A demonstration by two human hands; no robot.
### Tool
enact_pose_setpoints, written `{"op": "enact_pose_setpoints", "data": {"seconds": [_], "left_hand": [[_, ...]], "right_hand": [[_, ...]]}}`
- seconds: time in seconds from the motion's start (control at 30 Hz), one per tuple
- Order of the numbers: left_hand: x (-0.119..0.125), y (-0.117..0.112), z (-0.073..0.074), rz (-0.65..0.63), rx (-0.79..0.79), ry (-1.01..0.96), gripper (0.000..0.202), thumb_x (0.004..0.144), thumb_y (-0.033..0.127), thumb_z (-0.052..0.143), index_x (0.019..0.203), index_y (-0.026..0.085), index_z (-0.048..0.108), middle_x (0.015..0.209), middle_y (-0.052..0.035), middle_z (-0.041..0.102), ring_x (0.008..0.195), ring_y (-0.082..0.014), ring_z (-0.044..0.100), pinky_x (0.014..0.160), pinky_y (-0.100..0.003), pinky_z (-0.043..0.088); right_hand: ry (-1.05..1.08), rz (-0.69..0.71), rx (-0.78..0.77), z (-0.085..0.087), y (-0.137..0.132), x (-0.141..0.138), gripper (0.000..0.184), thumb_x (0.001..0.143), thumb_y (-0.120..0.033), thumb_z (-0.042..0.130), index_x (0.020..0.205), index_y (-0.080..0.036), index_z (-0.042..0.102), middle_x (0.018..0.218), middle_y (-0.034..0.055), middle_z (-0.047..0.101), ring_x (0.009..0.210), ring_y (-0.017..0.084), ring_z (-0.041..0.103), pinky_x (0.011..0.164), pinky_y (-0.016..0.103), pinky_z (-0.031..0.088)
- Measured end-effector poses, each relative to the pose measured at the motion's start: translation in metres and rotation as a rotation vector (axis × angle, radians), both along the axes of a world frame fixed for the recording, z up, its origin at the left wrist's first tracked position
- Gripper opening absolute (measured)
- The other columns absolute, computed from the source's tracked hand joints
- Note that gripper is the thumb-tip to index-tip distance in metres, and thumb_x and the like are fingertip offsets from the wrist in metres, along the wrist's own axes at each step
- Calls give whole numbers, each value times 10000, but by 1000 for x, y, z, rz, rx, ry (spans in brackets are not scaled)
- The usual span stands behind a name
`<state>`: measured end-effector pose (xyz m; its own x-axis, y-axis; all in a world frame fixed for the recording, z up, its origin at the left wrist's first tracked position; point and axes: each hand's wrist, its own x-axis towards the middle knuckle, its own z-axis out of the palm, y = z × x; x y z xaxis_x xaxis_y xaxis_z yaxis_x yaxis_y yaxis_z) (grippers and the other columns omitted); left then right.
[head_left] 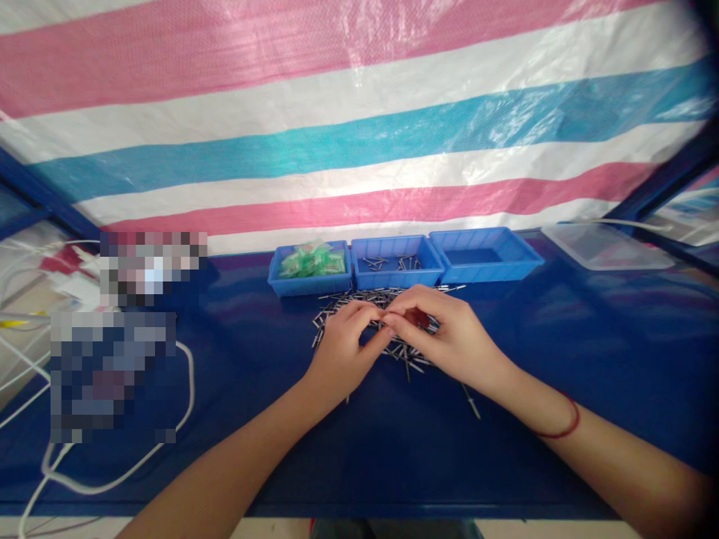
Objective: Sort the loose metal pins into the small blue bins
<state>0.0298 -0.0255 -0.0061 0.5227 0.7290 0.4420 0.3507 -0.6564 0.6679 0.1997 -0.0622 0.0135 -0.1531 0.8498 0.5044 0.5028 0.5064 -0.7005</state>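
My left hand [344, 346] and my right hand [441, 333] meet fingertip to fingertip over a loose heap of small metal pins [337, 303] on the blue table [589, 352]. Both hands are curled in a pinch; whatever sits between the fingers is too small to name. Behind the heap stand three blue bins: the left bin [308, 283] holds green plastic parts [312, 260], the middle bin [393, 277] holds a few pins, and the right bin [486, 258] looks bare inside. A red string circles my right wrist.
A clear plastic tray [607, 247] lies at the back right. White cables [112, 479] loop across the left side of the table beside blurred-out items. A striped pink, white and blue tarp [359, 112] closes off the back.
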Motion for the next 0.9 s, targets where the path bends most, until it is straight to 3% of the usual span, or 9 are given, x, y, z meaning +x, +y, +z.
{"op": "enact_pose_setpoints", "data": {"seconds": [0.23, 0.47, 0.7, 0.9], "left_hand": [[-1, 0, 1, -37, -27, -21, 100, 894, 263, 559, 900, 185, 622, 946, -43, 623, 903, -156, 597, 833, -276, 458], [-4, 1, 8, 42, -27, -56, 62, 874, 241, 580, 881, 180, 591, 894, -31, 621, 861, -149, 577, 796, -264, 444], [-7, 1, 13, 81, -18, -56, 116, 898, 272, 532, 842, 182, 578, 854, -24, 619, 819, -142, 567, 789, -266, 441], [-6, 0, 9, 66, -106, -19, 147, 889, 292, 548, 967, 177, 597, 923, -39, 642, 849, -148, 594, 779, -266, 458]], "right_hand": [[0, 36, 19, 3, -1, 1, 92, 877, -199, 559, 822, -190, 632, 795, 24, 641, 651, 119, 515, 606, 271, 421], [12, 5, -8, 0, 3, 7, 98, 882, -197, 552, 867, -191, 648, 867, 27, 654, 659, 109, 525, 600, 257, 420], [-22, 50, -43, -1, 5, 6, 149, 911, -239, 519, 852, -188, 645, 787, 23, 635, 685, 125, 531, 625, 263, 412], [-22, 8, -71, -4, 7, 9, 178, 915, -268, 507, 840, -186, 646, 803, 33, 638, 684, 135, 544, 615, 270, 412]]}}
